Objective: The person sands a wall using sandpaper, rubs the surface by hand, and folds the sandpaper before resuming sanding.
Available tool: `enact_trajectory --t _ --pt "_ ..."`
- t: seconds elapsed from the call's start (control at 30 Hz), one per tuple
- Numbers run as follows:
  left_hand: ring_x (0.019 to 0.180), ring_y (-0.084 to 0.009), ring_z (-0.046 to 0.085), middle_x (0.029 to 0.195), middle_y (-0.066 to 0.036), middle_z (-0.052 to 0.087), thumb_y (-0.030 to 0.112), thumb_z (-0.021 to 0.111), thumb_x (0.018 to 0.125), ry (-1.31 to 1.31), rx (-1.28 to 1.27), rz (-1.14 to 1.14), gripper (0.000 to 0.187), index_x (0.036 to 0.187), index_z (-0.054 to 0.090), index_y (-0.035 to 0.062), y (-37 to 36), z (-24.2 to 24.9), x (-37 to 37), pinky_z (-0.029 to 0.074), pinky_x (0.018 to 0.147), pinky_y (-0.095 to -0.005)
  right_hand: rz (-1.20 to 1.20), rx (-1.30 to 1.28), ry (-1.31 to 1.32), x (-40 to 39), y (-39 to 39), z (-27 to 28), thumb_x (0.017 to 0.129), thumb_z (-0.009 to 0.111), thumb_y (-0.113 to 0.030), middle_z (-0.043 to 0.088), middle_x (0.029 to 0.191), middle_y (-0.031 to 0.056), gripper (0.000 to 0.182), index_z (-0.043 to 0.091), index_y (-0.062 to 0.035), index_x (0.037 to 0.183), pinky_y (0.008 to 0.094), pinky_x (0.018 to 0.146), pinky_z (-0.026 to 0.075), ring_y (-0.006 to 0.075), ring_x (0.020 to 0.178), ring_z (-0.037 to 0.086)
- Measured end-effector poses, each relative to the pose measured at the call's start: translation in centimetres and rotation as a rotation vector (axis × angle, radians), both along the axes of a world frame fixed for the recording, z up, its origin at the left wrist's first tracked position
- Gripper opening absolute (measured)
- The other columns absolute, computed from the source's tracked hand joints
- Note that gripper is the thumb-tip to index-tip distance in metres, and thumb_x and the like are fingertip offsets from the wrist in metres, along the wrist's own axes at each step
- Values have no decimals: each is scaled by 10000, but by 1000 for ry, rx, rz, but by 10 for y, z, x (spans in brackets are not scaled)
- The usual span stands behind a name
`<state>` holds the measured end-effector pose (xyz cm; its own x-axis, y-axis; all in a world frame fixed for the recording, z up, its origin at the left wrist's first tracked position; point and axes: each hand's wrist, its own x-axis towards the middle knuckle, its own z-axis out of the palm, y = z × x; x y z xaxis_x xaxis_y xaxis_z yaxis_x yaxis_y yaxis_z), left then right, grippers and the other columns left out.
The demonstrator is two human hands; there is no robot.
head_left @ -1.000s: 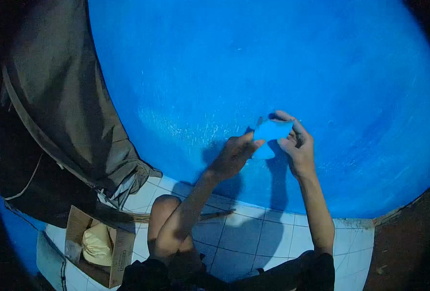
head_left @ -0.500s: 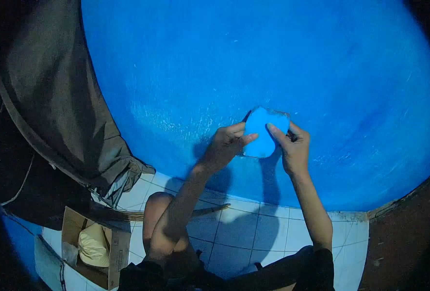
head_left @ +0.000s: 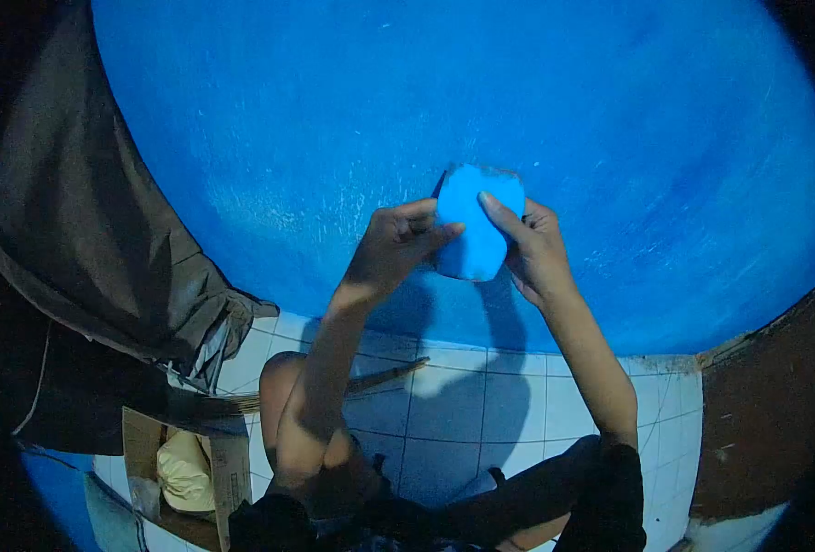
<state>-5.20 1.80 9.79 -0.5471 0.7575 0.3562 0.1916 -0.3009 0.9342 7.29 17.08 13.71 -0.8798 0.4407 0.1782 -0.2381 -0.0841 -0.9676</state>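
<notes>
Between my two hands is a flat, pale blue piece [head_left: 474, 247] with rough, darker edges, held up in front of the blue wall. My left hand [head_left: 396, 241] grips its left side, thumb on the near face and fingers behind. My right hand [head_left: 542, 250] pinches the right side, its thumb lying across the upper middle of the face. A small dark pointed thing [head_left: 443, 182] shows at the piece's upper left edge, just above my left fingers; the rest of it is hidden.
The blue wall [head_left: 334, 110] meets a white tiled floor [head_left: 444, 382]. Dark cloth [head_left: 95, 202] hangs at left. An open cardboard box [head_left: 233, 469] holds a pale yellow bag [head_left: 185, 474]. A bundle of thin sticks [head_left: 384, 378] lies on the tiles by my leg. A brown surface [head_left: 748, 423] is at right.
Both hands and the blue piece appear higher and farther left in view; the surroundings have shifted too. My right thumb remains on the face, and both hands keep hold.
</notes>
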Motion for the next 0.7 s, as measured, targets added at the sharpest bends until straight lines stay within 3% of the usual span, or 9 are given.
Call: enact_trajectory --t 0.07,0.2,0.3,0.4,0.43,0.47,0.53,0.6,0.7 --pt "717 -80 608 805 4 676 285 744 925 11 -53 22 290 1106 734 59 -1 -3 -4 518 620 -277 -13 147 5 0 4 -3 941 722 -246 733 970 82 294 708 11 1083 308 744 552 126 815 674" --pt "698 -77 599 820 0 686 256 741 927 9 -24 3 255 1099 741 68 0 1 -2 508 601 -271 -51 411 -9 6 7 0 921 745 -212 730 902 58 257 731 -5 1072 283 700 529 86 774 646" --pt "766 -116 673 917 -38 729 255 739 926 22 -111 22 262 1094 728 54 2 5 -1 556 641 -301 -98 296 54 3 11 -2 915 751 -184 721 862 26 210 749 -10 1031 262 666 505 69 761 627" --pt "893 -191 729 1043 -85 742 250 723 938 208 -47 258 267 1116 697 54 12 7 4 598 734 -344 -314 525 158 11 19 8 916 747 -156 709 803 12 187 757 -9 1030 245 631 467 42 743 594" --pt "911 -215 737 1047 -107 744 223 699 951 371 193 412 254 1138 681 51 20 -1 0 601 745 -343 -311 530 160 18 18 16 916 747 -156 709 803 12 187 757 -9 1030 245 631 467 42 743 594" --pt "930 -240 745 1052 -129 745 195 675 965 533 434 567 244 1160 666 47 24 -10 -5 603 755 -342 -451 754 145 26 14 28 895 743 -113 727 850 48 195 753 -13 1061 269 680 506 79 785 638" --pt "969 -263 735 1087 -132 734 188 652 979 629 399 641 237 1181 657 64 15 -10 -7 595 808 -361 -589 979 133 27 16 39 874 740 -71 745 897 84 226 749 -17 1093 293 729 546 116 827 681" --pt "1009 -286 726 1122 -135 723 181 630 992 724 359 713 233 1202 649 82 9 -11 -8 586 861 -380 -577 1369 730 16 23 48 805 697 34 742 1085 144 363 738 -49 1156 392 914 570 237 1047 713" --pt "1125 -303 675 1170 -144 699 161 528 1037 909 365 789 216 1197 653 86 7 -11 -9 546 945 -416 -644 1672 621 9 20 50 768 666 60 688 1264 126 449 725 -70 1194 482 1059 496 317 1246 616"
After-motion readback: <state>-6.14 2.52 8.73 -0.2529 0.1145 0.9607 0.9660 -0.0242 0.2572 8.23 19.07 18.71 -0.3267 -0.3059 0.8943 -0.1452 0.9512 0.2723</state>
